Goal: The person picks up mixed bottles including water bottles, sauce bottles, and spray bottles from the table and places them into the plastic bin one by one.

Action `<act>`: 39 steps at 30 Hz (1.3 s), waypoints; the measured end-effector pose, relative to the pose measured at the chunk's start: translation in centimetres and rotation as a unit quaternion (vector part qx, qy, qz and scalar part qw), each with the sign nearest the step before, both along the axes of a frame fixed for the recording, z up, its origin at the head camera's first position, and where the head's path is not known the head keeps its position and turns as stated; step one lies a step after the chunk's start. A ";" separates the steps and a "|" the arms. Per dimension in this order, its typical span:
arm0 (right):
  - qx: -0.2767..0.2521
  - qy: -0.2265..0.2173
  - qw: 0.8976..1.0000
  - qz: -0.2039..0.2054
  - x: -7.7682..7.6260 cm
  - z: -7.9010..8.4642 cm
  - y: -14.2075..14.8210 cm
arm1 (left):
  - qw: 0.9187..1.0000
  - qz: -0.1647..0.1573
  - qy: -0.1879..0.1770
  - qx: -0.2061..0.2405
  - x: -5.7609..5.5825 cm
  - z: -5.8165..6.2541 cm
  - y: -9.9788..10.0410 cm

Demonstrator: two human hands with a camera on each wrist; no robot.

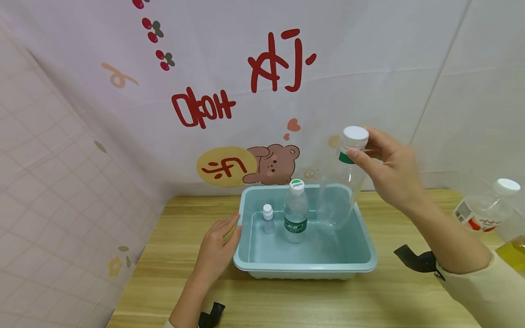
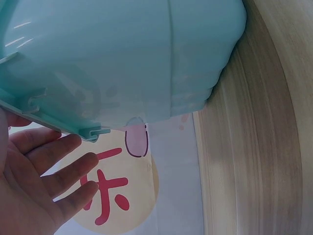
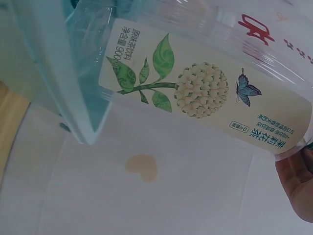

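My right hand [image 1: 393, 171] grips a large clear bottle [image 1: 342, 189] by its neck, just below the white cap. The bottle is upright in the head view, its lower end over the right part of a light blue plastic basin [image 1: 303, 266]. In the right wrist view, its label [image 3: 203, 90] shows a white flower and a butterfly. My left hand [image 1: 217, 246] rests against the basin's left rim, fingers extended in the left wrist view. Inside the basin stand a smaller water bottle [image 1: 296, 212] with a green label and a tiny white-capped bottle [image 1: 268, 219].
The basin sits on a wood-grain table [image 1: 197, 214] against a printed cloth backdrop [image 1: 348, 54]. At the right stands a clear white-capped bottle [image 1: 486, 212] with a red-and-white label. Beside it, partly behind the right sleeve, is a container of yellow liquid [image 1: 514, 251].
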State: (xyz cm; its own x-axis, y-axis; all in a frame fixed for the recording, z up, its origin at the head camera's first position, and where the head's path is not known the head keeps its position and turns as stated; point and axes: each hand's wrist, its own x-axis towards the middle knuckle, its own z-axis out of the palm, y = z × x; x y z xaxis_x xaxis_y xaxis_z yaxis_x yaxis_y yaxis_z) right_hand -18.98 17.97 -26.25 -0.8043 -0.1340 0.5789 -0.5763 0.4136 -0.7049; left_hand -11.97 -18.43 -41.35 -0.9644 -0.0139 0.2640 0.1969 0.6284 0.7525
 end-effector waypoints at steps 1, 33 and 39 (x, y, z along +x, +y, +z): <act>0.003 -0.007 1.000 0.002 0.0 -0.3 0.0 | 1.000 0.000 -0.001 0.001 0.0 0.0 0.0; 0.063 -0.063 0.990 0.107 -1.6 -8.8 1.2 | 1.000 -0.005 0.003 0.010 0.0 -0.2 -0.1; 0.065 -0.073 0.990 0.102 -1.7 -9.2 1.0 | 1.000 -0.005 -0.002 0.011 0.1 -0.1 0.0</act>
State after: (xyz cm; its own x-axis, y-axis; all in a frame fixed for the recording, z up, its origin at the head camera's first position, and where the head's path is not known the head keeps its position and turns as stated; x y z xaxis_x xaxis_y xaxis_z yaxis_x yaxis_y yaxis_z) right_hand -20.68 18.97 -35.43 -0.8272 -0.3675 0.4252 -0.5523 0.3918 -0.7359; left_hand -11.90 -18.43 -41.50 -0.9656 -0.0100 0.2597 0.2000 0.6094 0.7672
